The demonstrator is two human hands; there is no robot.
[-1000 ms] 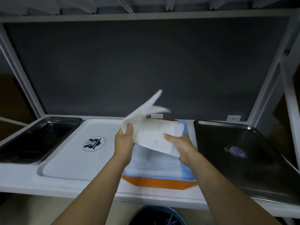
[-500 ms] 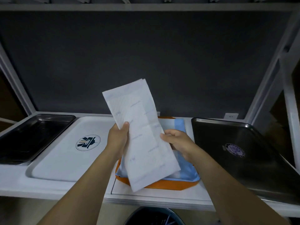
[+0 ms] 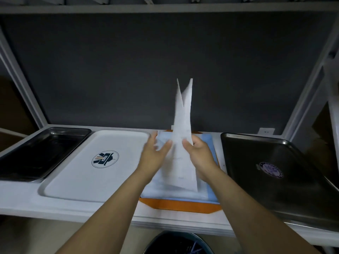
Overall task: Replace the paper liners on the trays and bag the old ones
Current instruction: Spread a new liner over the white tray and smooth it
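Two bare hands meet over the middle of a white bench (image 3: 22,195), seen from a head camera looking down along both forearms. The right hand (image 3: 200,154) pinches a white paper liner (image 3: 183,114) between thumb and fingers, low on the sheet's right edge. The left hand (image 3: 154,154) is blurred, its fingers spread and loose; its thumb lies by the sheet's left edge, but it seems to grasp nothing.

The liner stands almost upright between the hands, with its long axis running from the bench up toward the dark back wall. Its top parts into two points, so it looks folded or doubled, and its lower end hangs down just above a stack of blue and white liners (image 3: 211,149) lying on an orange tray (image 3: 179,206).

Left of that stack sits a white tray (image 3: 77,171) with a round emblem, bare of paper, and beyond it a dark metal tray (image 3: 27,154). Another dark tray (image 3: 293,189) lies to the right. A dark bin (image 3: 176,242) shows below the bench edge, between the forearms.

The step appears to be opening or sorting one sheet. Because the right hand alone holds it, the free left hand is the nearer one to catch the loose left edge and spread the sheet toward the white tray.
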